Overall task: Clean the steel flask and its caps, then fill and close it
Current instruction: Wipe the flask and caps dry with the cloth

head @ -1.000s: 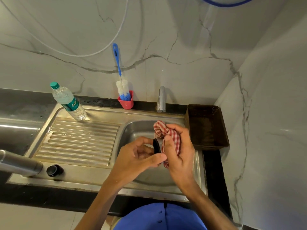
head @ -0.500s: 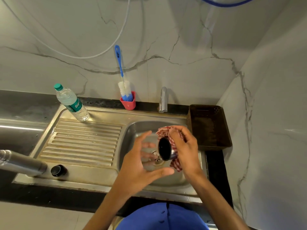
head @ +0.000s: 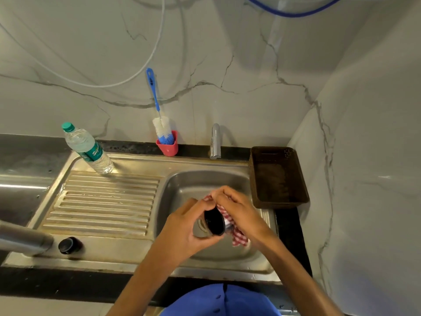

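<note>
Sink (head: 127,249) and flask body (head: 21,239) brushed steel, tap (head: 215,141) polished chrome, cap (head: 214,221) glossy black inside, checked cloth (head: 239,238) woven, water bottle (head: 87,149) clear plastic, basket (head: 279,200) matt brown perforated plastic, walls glossy veined marble.

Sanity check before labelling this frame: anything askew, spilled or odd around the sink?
Nothing spilled or broken. The steel flask lies on its side at the drainboard's front left, part out of frame, small black cap loose beside it. Both hands hold the cup cap and checked cloth over the basin. Water bottle stands upright.
</note>
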Available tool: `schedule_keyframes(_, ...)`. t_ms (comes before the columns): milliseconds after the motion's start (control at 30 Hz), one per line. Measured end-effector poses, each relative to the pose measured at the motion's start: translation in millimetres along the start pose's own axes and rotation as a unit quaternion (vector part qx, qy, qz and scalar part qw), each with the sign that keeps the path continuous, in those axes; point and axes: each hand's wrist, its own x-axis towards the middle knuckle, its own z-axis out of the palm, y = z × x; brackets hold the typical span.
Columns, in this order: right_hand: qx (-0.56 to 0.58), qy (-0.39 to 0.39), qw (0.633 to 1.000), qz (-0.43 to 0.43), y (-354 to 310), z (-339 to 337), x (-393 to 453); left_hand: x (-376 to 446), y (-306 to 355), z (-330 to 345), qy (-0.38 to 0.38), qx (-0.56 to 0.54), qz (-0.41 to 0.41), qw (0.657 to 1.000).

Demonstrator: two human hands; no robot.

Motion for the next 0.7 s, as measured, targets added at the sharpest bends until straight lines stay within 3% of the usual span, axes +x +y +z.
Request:
schedule_keyframes(100, -0.005, -0.028, 0.998, 0.051, -0.4, -2.5, 0.7, -10.1, 1.1, 8.2, -0.003, -0.004, -0.037, 0.999)
schedule_keyframes(233, -0.002, 0.040, 0.998, 0.055, 1.4, 4.7, -2.7, -22.0, 25.0, 16.4, 0.047, -0.071, -0.149, 0.985)
schedule_keyframes(300, -0.025, 0.078, 0.996, 0.047, 1.6, 9.6, -5.2, -22.5, 38.7, 13.6, 0.027, -0.146, -0.226, 0.963)
schedule_keyframes(467, -0.116, 0.142, 0.982, -0.041, 2.0, 20.0, -15.7, -11.3, 40.8, -5.7, -0.015, -0.314, -0.316, 0.895)
schedule_keyframes(600, -0.096, 0.127, 0.983, -0.092, 2.8, 21.3, -13.0, -7.4, 27.5, -8.3, -0.015, -0.278, -0.281, 0.918)
schedule_keyframes(700, -0.060, 0.069, 0.994, -0.063, -3.7, 13.8, -6.5, -5.2, 19.5, -8.9, -0.001, -0.223, -0.200, 0.954)
